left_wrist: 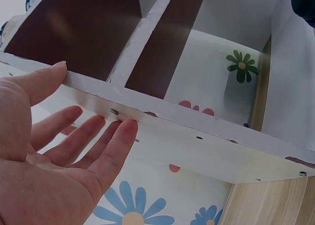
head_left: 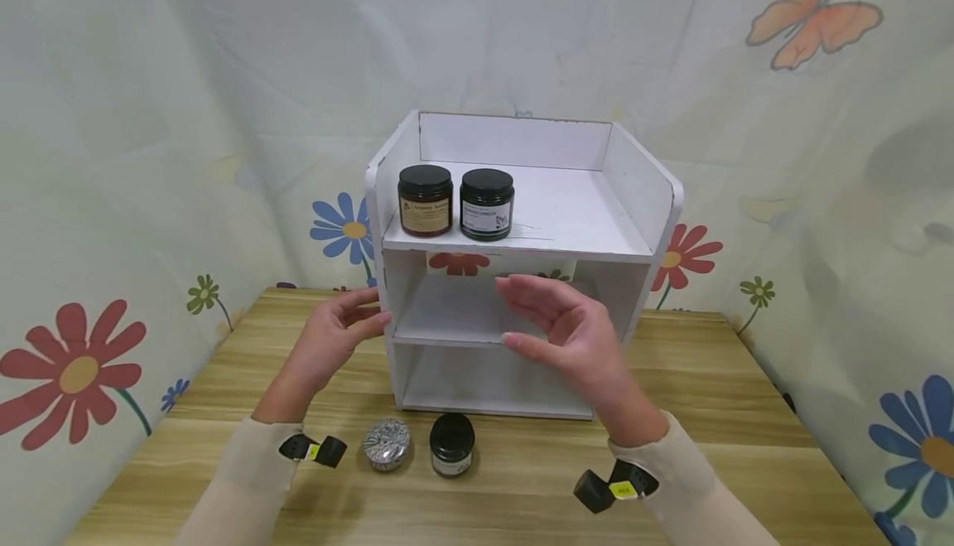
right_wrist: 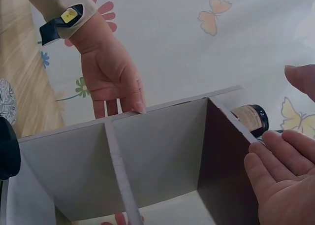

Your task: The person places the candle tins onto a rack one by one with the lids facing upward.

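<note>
A white three-level shelf unit [head_left: 643, 190] stands on a wooden table [head_left: 745, 422]. On its top level sit a brown jar [head_left: 425, 200] and a dark jar [head_left: 487, 204], both with black lids. My left hand [head_left: 370, 315] rests with straight fingers [left_wrist: 106, 141] against the unit's left side panel [left_wrist: 206, 146]. In front of the middle shelf, my right hand [head_left: 513, 312] hovers with relaxed fingers [right_wrist: 275, 161] and holds nothing. The right wrist view shows the brown jar [right_wrist: 251, 117] beyond the panel edge.
A silver patterned tin [head_left: 387, 444] and a small black-lidded jar [head_left: 451, 444] stand on the table just in front of the unit. A flower-and-butterfly printed curtain [head_left: 149, 157] closes in the back and both sides.
</note>
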### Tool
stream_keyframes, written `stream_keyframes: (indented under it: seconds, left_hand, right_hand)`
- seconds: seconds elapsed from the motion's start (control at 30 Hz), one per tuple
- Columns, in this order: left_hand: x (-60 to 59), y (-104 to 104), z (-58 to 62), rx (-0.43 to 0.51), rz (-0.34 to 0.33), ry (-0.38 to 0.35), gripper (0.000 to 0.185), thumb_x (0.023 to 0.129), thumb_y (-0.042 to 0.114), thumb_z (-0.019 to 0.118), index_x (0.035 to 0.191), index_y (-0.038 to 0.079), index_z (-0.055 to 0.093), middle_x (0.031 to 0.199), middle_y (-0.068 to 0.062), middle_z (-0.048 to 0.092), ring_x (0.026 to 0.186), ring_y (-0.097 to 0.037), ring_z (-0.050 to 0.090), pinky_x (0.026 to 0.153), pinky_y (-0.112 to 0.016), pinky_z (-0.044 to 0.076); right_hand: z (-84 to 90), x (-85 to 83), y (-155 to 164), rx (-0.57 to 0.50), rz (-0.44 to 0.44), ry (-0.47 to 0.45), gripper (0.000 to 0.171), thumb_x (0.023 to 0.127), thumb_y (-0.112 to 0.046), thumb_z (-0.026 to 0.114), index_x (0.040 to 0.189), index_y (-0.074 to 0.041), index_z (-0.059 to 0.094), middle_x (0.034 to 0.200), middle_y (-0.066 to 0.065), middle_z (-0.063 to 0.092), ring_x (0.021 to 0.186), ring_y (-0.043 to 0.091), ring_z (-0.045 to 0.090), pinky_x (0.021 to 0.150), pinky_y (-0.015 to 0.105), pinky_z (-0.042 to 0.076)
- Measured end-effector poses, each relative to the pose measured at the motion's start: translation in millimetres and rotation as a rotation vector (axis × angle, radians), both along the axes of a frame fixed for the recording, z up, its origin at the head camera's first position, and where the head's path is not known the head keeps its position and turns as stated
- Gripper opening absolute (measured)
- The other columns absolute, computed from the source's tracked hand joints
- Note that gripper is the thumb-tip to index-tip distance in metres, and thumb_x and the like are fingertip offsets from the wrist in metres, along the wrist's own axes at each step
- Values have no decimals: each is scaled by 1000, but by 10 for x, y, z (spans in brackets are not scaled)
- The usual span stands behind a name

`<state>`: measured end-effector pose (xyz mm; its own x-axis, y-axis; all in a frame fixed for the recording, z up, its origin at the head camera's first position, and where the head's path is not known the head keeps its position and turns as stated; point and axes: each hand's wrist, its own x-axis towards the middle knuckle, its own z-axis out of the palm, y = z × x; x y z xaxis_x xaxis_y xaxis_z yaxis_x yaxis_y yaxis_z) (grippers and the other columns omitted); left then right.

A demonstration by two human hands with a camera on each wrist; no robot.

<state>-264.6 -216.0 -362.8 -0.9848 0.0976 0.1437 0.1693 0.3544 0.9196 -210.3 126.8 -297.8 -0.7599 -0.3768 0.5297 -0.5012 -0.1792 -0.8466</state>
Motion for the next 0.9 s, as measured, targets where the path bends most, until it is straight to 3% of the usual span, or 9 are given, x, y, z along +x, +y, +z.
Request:
stream_keyframes:
  seconds: [0.2, 0.33, 0.63, 0.9]
  left_hand:
    - [-10, -6, -14, 6, 1, -5, 68, 91, 50, 74, 149, 19, 55, 153, -7, 51, 138, -34, 55, 106, -49, 53]
    - [-10, -4, -23, 9, 2, -3, 68, 92, 49, 74, 149, 19, 54, 153, -7, 51, 138, -34, 55, 107, -50, 52]
    - [-3, 10, -22, 1, 8, -2, 68, 91, 51, 73, 149, 21, 54, 153, -6, 52, 138, -33, 55, 108, -51, 52]
    - [16, 17, -12, -5, 10, -5, 68, 92, 52, 73, 150, 20, 53, 154, -6, 51, 139, -34, 54, 109, -53, 50]
  right_hand:
    - [-121, 16, -12, -9, 4, 10, 59, 85, 0, 81, 138, 3, 57, 143, 23, 60, 135, 30, 59, 114, 40, 47]
    - [-208, 21, -19, -12, -4, 8, 58, 85, -1, 81, 138, 2, 57, 142, 20, 62, 134, 25, 61, 113, 40, 47]
    - [-475, -4, -51, -45, 18, 21, 55, 86, 5, 78, 136, 9, 56, 139, 27, 61, 131, 35, 61, 109, 35, 51]
    - [-697, 25, -85, -44, 25, -45, 55, 86, 1, 78, 137, 7, 57, 139, 29, 60, 131, 28, 63, 110, 34, 51]
